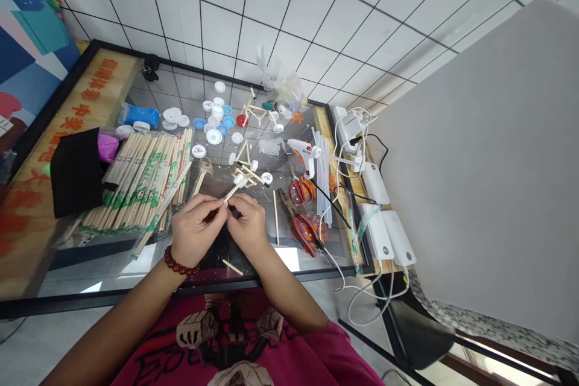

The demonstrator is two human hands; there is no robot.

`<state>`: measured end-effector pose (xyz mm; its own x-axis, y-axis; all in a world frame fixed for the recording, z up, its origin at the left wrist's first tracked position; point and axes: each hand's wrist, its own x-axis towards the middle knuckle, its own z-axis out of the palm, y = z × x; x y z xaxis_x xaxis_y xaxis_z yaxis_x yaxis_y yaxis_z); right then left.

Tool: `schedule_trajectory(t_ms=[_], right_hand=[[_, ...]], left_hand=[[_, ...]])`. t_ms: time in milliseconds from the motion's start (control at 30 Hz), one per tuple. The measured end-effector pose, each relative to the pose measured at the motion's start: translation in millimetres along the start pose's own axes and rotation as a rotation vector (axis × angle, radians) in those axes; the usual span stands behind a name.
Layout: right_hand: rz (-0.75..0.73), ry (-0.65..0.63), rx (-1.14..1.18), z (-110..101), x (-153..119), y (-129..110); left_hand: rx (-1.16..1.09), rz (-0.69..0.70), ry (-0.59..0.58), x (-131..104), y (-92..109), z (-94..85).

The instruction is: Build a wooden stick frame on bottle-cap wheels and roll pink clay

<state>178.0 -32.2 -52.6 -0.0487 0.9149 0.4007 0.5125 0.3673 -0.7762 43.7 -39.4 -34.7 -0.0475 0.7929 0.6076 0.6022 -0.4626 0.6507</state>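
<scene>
My left hand (196, 228), with a beaded bracelet at its wrist, pinches the near end of a short wooden stick (234, 189). My right hand (248, 224) meets it there, its thumb and fingertips closed at the same end. The stick points away from me, toward a small frame of sticks with white bottle caps (246, 170) on the glass table. Whether the stick touches that frame I cannot tell. A cut stick piece (233, 267) lies near the table edge, and a longer stick (275, 217) lies right of my right hand.
Bundled wrapped chopsticks (140, 181) lie at left, partly under a black cloth (76, 175). Loose bottle caps (214, 136) and another stick frame (257, 111) are farther back. At right are a glue gun (307, 154), glue sticks (323, 181), red-handled pliers (302, 229), scissors (301, 190) and white cables (332, 256).
</scene>
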Motion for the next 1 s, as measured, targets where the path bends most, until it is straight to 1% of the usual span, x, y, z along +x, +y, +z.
schedule_trajectory(t_ms=[200, 400, 467, 500, 567, 700, 767, 833, 1000], right_hand=[[-0.019, 0.047, 0.017, -4.9, 1.3, 1.4], [0.026, 0.062, -0.014, -19.4, 5.0, -5.7], [0.058, 0.058, 0.016, -25.6, 8.2, -8.8], [0.081, 0.055, 0.046, -28.3, 9.9, -9.6], [0.141, 0.051, 0.131, -32.3, 12.9, -9.4], [0.259, 0.055, 0.298, -34.7, 16.2, -4.9], [0.275, 0.049, 0.326, -35.1, 17.7, -3.9], [0.248, 0.027, 0.315, -36.5, 20.0, -4.7], [0.096, -0.088, 0.215, -45.4, 26.6, -10.1]], left_hand=[[-0.031, -0.078, -0.023, -3.8, 1.0, 2.3], [-0.157, -0.252, -0.059, -3.0, -1.6, -1.2], [-0.197, -0.313, -0.07, -0.6, -2.4, -2.1], [-0.201, -0.321, -0.073, 0.5, -2.4, -2.5], [-0.178, -0.264, -0.085, 2.2, -1.0, -2.6], [-0.084, -0.006, -0.131, 2.9, 6.7, 0.6], [-0.047, 0.055, -0.133, 3.4, 10.2, 3.9], [-0.038, 0.049, -0.111, 5.2, 11.9, 7.2], [-0.077, -0.046, -0.055, 11.5, 8.5, 9.9]])
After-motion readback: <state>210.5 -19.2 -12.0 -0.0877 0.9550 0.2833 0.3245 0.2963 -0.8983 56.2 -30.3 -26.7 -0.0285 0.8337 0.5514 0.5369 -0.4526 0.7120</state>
